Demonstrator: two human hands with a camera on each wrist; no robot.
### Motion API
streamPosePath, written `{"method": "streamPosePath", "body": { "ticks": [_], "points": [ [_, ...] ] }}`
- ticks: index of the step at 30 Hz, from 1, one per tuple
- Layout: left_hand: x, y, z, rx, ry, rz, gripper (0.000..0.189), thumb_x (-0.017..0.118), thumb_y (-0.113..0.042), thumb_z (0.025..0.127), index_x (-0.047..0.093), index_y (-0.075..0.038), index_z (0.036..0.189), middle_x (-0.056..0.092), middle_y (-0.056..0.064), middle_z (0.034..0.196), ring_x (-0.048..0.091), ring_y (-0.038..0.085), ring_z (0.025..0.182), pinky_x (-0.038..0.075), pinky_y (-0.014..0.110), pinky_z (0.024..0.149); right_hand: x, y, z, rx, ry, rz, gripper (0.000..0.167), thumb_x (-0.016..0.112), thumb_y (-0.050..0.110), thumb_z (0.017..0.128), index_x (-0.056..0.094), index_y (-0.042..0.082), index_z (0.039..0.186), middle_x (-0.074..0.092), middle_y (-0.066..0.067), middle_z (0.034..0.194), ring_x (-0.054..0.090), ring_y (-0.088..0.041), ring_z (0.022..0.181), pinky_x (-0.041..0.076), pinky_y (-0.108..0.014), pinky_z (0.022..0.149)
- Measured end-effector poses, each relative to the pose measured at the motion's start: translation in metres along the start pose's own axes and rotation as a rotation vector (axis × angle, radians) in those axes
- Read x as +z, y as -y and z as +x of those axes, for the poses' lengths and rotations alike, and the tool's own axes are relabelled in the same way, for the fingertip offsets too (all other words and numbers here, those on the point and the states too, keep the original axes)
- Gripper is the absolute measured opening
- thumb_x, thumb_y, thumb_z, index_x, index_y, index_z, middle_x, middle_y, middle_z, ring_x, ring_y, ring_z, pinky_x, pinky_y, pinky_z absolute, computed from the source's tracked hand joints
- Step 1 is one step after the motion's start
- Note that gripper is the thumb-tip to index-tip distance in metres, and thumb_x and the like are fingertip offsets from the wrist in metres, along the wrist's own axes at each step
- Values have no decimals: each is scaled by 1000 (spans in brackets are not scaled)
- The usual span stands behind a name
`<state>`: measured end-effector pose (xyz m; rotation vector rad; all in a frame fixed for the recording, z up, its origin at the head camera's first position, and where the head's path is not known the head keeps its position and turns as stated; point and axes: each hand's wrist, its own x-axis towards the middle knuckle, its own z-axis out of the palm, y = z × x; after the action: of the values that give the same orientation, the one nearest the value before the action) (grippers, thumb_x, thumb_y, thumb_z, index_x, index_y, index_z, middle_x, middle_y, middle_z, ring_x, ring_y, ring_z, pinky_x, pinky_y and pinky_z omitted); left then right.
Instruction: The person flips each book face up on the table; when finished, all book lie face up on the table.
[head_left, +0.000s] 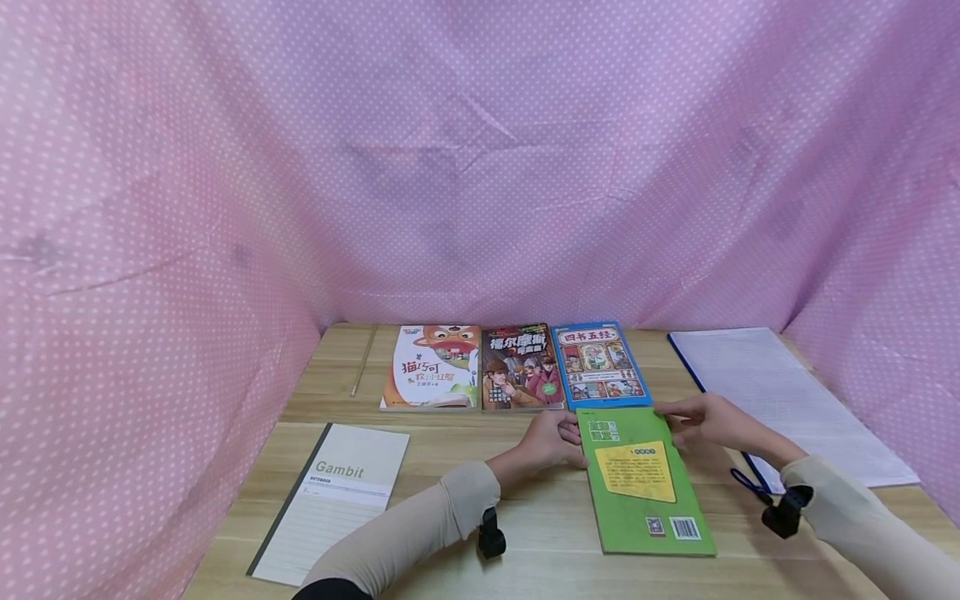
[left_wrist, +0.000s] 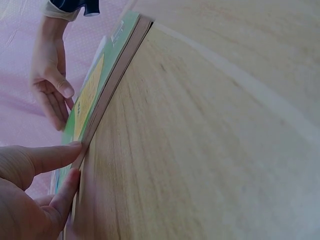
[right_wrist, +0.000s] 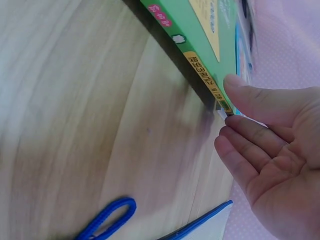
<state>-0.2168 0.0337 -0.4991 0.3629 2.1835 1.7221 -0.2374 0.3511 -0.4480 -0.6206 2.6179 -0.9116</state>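
A green book (head_left: 637, 521) lies back cover up on the near part of the table, with a yellow text panel and a barcode. At its left edge, my left hand (head_left: 547, 442) holds the book near the far corner, thumb and fingertips on the page edges in the left wrist view. My right hand (head_left: 708, 423) pinches the far right corner, the thumb (right_wrist: 245, 95) by the cover and the fingers at the end of the spine. Just beyond lies a blue-bordered comic book (head_left: 600, 367), close against the green book's far edge.
Left of the blue book lie a dark detective book (head_left: 521, 379) and a white book with a cartoon cat (head_left: 427, 375). A Gambit notebook (head_left: 337, 492) lies front left, a thin stick (head_left: 363, 362) back left. White paper (head_left: 780, 408) with a blue edge lies right.
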Motion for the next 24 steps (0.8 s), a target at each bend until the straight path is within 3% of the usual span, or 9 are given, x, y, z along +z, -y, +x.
{"method": "streamPosePath", "body": {
  "ticks": [2, 10, 16, 19, 24],
  "points": [
    [0, 0, 0, -1, 0, 1, 66, 86, 11, 69, 60, 9, 130, 70, 7, 101, 66, 8, 87, 60, 23, 81, -1, 0, -1, 0, 5, 22, 57, 80, 13, 86, 61, -7, 135, 64, -26, 134, 62, -43, 123, 60, -37, 93],
    [0, 1, 1, -6, 0, 5, 64, 87, 10, 69, 61, 7, 127, 70, 7, 100, 66, 9, 87, 60, 23, 82, -9, 4, -4, 6, 0, 85, 54, 77, 12, 89, 60, -6, 137, 63, -24, 136, 62, -34, 123, 57, -24, 92],
    [-1, 1, 2, -6, 7, -2, 59, 86, 11, 69, 62, 5, 123, 69, 5, 98, 66, 9, 87, 60, 24, 81, -17, 9, -7, 2, -4, 96, 54, 76, 16, 90, 60, -6, 136, 63, -25, 136, 63, -31, 122, 57, -24, 93],
    [-2, 2, 2, -16, 10, -4, 59, 86, 11, 69, 62, 5, 123, 70, 5, 98, 66, 9, 87, 60, 24, 81, -19, 12, -8, 7, 1, 137, 56, 76, 17, 90, 58, -6, 138, 61, -26, 138, 64, -22, 121, 57, -21, 90],
    [-3, 1, 3, -19, 22, 8, 59, 86, 9, 70, 62, 5, 123, 70, 6, 99, 66, 8, 88, 60, 23, 82, -21, 16, -9, 1, -7, 197, 57, 75, 16, 92, 56, -6, 141, 58, -28, 140, 61, 3, 114, 56, -18, 88]
  ]
}}
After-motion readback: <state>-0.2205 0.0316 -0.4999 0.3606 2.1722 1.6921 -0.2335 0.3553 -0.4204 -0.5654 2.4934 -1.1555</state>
